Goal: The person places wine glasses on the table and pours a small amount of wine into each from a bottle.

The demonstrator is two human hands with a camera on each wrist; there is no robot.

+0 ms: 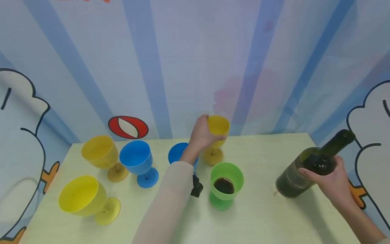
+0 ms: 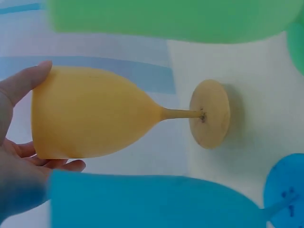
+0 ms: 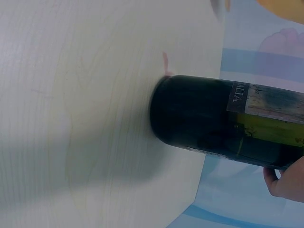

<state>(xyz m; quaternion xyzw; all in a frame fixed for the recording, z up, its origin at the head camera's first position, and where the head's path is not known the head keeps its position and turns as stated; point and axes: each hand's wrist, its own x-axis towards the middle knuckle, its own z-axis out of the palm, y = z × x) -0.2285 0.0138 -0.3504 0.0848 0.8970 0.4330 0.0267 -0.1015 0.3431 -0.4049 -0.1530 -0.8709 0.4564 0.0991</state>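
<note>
My left hand (image 1: 203, 135) grips a yellow goblet (image 1: 218, 126) by its bowl near the rim, at the back middle of the table. In the left wrist view the thumb and fingers lie on opposite sides of the goblet's bowl (image 2: 90, 114), its foot close over the tabletop. At the right, my right hand (image 1: 333, 186) holds a dark green wine bottle (image 1: 294, 178) around its upper body. The bottle's base (image 3: 173, 111) is at the tabletop in the right wrist view. Between the hands stands a green goblet (image 1: 218, 171) with dark liquid (image 1: 223, 185) in it.
Two more yellow goblets (image 1: 100, 152) and a blue goblet (image 1: 137, 157) stand at the left. A second blue goblet (image 1: 176, 152) is partly hidden behind my left forearm. A reddish smear (image 3: 166, 61) marks the table beside the bottle. A striped printed backdrop (image 1: 198, 67) borders the back edge.
</note>
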